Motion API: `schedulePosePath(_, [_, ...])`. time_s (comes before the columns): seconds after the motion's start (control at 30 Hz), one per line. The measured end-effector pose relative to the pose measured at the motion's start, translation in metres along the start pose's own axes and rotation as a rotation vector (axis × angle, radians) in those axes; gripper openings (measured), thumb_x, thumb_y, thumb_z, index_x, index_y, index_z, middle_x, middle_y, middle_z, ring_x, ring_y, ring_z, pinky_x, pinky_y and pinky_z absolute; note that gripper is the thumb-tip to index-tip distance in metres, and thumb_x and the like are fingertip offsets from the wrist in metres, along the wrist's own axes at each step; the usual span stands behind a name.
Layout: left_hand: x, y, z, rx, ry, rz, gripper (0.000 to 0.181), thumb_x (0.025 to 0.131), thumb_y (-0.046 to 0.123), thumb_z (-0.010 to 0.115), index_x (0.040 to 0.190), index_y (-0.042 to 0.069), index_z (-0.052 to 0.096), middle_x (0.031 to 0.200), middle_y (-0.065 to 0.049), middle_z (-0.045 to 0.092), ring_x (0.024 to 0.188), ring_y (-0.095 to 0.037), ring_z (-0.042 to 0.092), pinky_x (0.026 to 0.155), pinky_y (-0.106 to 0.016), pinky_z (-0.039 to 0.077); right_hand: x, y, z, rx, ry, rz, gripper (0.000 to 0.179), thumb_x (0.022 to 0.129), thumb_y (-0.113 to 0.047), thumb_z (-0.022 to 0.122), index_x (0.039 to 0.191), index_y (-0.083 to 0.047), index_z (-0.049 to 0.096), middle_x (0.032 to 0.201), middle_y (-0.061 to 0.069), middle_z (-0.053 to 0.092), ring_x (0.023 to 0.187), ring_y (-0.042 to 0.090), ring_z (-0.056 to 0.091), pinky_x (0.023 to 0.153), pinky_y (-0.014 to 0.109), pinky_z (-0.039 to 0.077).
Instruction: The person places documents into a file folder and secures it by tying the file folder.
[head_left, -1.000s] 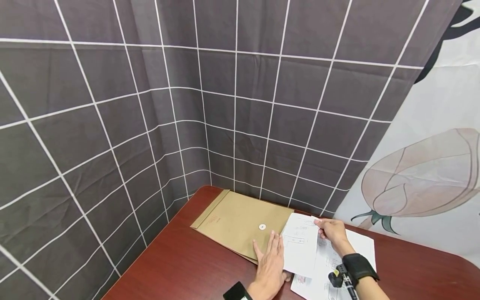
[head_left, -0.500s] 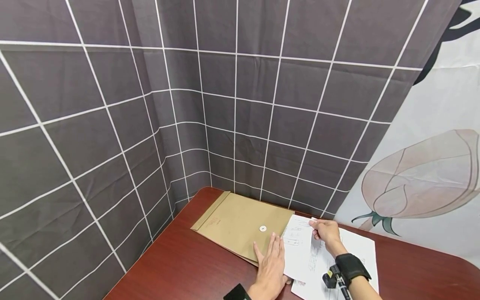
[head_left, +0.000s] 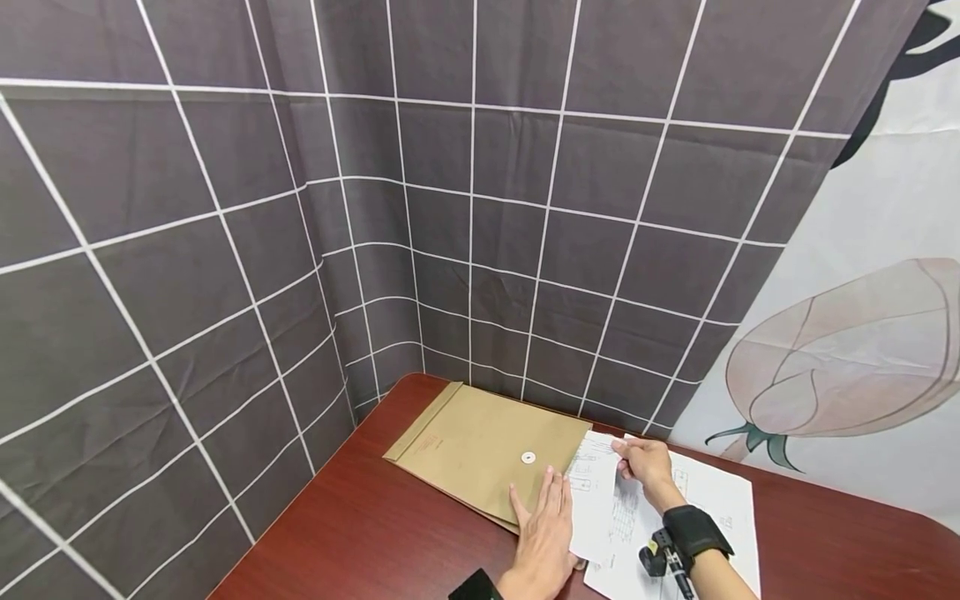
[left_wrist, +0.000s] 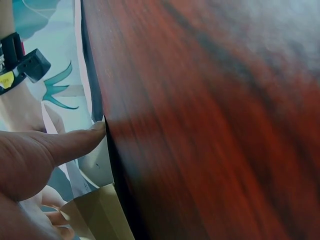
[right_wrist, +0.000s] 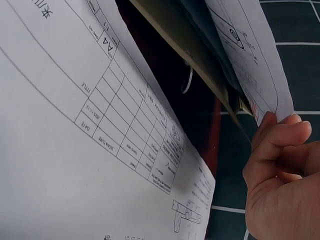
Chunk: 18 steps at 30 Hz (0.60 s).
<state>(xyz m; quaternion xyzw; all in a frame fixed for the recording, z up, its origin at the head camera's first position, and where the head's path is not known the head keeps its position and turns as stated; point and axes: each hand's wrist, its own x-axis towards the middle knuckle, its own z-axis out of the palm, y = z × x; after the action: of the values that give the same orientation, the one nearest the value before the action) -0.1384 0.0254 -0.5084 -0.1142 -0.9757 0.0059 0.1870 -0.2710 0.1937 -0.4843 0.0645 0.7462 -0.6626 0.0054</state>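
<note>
A brown kraft document envelope [head_left: 480, 442] with a white round button lies on the table. My left hand [head_left: 546, 533] rests on its right end, fingers straight; the thumb sticks out separately in the left wrist view, near the kraft paper edge [left_wrist: 100, 215]. My right hand [head_left: 647, 468] pinches the far right corner of printed drawing sheets [head_left: 592, 517]. Their left part is inside the envelope's mouth, which gapes in the right wrist view. More drawing sheets [head_left: 720, 500] lie flat under my right forearm. How many sheets I hold cannot be told.
The reddish-brown table [head_left: 345, 533] extends left and right of the papers. Behind it hangs a dark grey curtain [head_left: 435, 217] with white grid lines, beside a white cloth [head_left: 885, 208] with a flower print. Black bands [head_left: 697, 531] are on the wrists.
My right hand has moved left with the pinched sheets, and less of them shows outside the envelope. More of the flat sheets underneath is uncovered. My left hand has stayed nearly still.
</note>
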Motion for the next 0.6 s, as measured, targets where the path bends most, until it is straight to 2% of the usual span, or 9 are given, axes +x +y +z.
schedulePosePath(0.3, [0.0,0.0,0.002,0.018,0.001,0.006,0.106,0.056,0.05,0.087,0.142,0.004,0.045,0.146,-0.007,0.044,0.143,-0.02,0.028,0.098,-0.07,0.028,0.002,0.001,0.008,-0.009,-0.004,0.001,0.029,0.092,0.001,0.058,0.112,0.02,0.054,0.052,-0.003,0.055,0.044,0.003,0.049,0.042,0.017,0.04])
schedulePosePath(0.47, [-0.001,0.0,0.003,0.021,0.019,0.002,0.108,0.054,0.051,0.087,0.142,0.004,0.046,0.145,-0.006,0.045,0.142,-0.019,0.029,0.098,-0.069,0.029,0.001,0.002,0.011,0.009,-0.046,0.017,0.018,0.093,-0.001,0.057,0.098,0.016,0.054,0.052,-0.001,0.054,0.046,0.005,0.051,0.043,0.019,0.042])
schedulePosePath(0.6, [0.0,0.0,0.003,0.02,0.025,0.002,0.108,0.054,0.052,0.087,0.142,0.004,0.046,0.145,-0.006,0.045,0.142,-0.02,0.03,0.098,-0.069,0.03,-0.001,0.001,0.013,-0.02,-0.1,0.029,0.015,0.094,-0.002,0.057,0.088,0.012,0.055,0.053,0.002,0.056,0.047,0.007,0.052,0.045,0.02,0.042])
